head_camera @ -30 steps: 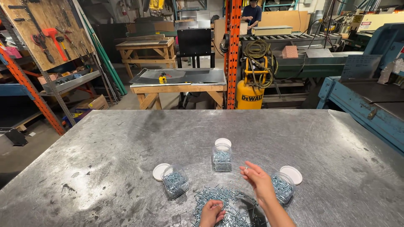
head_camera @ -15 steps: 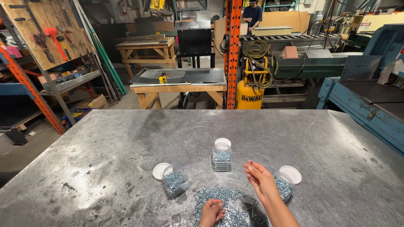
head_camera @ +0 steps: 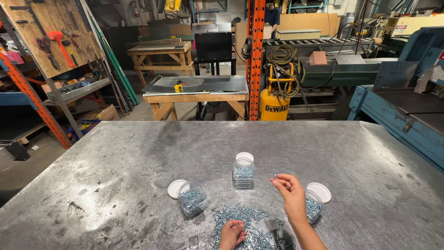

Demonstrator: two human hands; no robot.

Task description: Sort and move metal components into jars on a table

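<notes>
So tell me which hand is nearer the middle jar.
Right. The right hand is raised just right of the middle jar; the left hand rests lower down on the screw pile.

A pile of screws (head_camera: 245,227) is lying on the metal table (head_camera: 115,185) at its near edge, with the left hand (head_camera: 232,234) resting on it. Three jars are standing around the pile: the left jar (head_camera: 192,203) to its left, the middle jar (head_camera: 243,175) behind it, and the right jar (head_camera: 313,208) to its right. The right hand (head_camera: 290,194) is hovering between the middle and right jars. A lid (head_camera: 175,188) is lying just behind the left jar, another lid (head_camera: 244,156) behind the middle jar, and a third lid (head_camera: 320,191) behind the right jar.
</notes>
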